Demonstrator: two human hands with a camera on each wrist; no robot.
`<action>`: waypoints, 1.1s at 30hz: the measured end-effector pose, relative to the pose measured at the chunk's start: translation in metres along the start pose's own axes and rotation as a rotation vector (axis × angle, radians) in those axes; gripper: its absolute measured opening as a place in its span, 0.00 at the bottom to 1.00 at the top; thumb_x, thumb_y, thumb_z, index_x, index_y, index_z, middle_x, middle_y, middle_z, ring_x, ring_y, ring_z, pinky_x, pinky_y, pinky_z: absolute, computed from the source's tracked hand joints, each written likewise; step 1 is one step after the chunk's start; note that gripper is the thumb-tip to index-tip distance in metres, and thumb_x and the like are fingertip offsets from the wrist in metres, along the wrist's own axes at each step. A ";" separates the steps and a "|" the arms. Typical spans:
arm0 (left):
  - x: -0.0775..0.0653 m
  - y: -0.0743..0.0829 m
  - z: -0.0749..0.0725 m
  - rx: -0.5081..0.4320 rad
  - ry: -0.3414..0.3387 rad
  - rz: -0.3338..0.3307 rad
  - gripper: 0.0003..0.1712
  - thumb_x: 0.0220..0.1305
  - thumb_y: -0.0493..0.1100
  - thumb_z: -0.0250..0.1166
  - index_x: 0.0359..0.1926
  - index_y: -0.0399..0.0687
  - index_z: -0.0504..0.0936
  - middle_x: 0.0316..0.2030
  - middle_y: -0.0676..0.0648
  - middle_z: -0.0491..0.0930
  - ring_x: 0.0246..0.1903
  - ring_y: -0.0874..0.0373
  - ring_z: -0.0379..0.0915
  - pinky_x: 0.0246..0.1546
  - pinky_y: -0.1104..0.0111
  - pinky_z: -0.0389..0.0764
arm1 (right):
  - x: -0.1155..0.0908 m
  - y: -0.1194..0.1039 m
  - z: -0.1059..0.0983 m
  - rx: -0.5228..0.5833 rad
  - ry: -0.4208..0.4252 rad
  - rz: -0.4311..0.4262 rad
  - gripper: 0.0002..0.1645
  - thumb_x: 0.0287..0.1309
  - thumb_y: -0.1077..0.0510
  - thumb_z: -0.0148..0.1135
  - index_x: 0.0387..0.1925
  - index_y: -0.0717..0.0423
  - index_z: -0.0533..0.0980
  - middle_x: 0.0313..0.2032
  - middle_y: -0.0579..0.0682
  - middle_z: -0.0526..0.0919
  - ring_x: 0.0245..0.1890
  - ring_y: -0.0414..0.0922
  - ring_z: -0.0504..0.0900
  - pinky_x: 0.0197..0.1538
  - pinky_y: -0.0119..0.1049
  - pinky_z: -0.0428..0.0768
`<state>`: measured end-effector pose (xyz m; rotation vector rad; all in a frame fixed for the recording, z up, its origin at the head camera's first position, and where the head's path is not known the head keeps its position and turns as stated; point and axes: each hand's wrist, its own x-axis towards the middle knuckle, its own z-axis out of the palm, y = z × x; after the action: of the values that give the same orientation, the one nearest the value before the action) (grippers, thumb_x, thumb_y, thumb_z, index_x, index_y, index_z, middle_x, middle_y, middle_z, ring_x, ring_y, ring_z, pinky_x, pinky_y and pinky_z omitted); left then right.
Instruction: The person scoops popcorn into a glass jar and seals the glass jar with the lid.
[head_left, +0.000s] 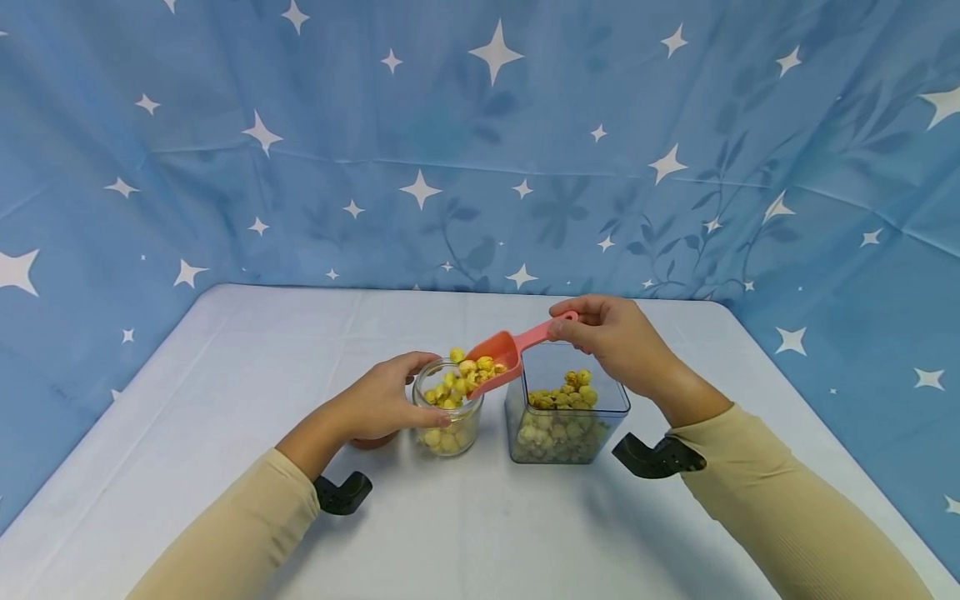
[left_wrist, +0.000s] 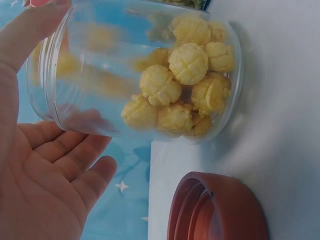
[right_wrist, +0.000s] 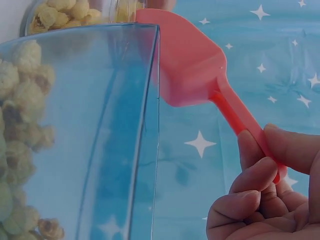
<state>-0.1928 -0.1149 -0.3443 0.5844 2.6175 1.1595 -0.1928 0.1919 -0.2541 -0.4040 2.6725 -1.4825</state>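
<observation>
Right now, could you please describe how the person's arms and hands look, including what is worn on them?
The left hand and right hand are bare, without gloves. The sleeves are long, plain and beige; a curved black device juts out near the end of each.

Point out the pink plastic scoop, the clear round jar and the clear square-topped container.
Pink plastic scoop (head_left: 511, 352), head view: on its bowl.
Clear round jar (left_wrist: 132, 40), left wrist view: on its side wall.
Clear square-topped container (right_wrist: 107, 125), right wrist view: on its side wall.
</observation>
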 end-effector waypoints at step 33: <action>0.011 0.024 -0.009 0.043 0.020 0.120 0.53 0.53 0.59 0.76 0.74 0.47 0.63 0.71 0.48 0.65 0.68 0.46 0.62 0.67 0.51 0.65 | -0.024 0.035 -0.060 0.075 0.109 -0.052 0.24 0.76 0.56 0.52 0.60 0.74 0.71 0.32 0.42 0.80 0.31 0.42 0.70 0.32 0.31 0.71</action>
<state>-0.1998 -0.1011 -0.3204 0.7511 2.6624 1.1505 -0.1875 0.2647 -0.2533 -0.4018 2.6973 -1.6598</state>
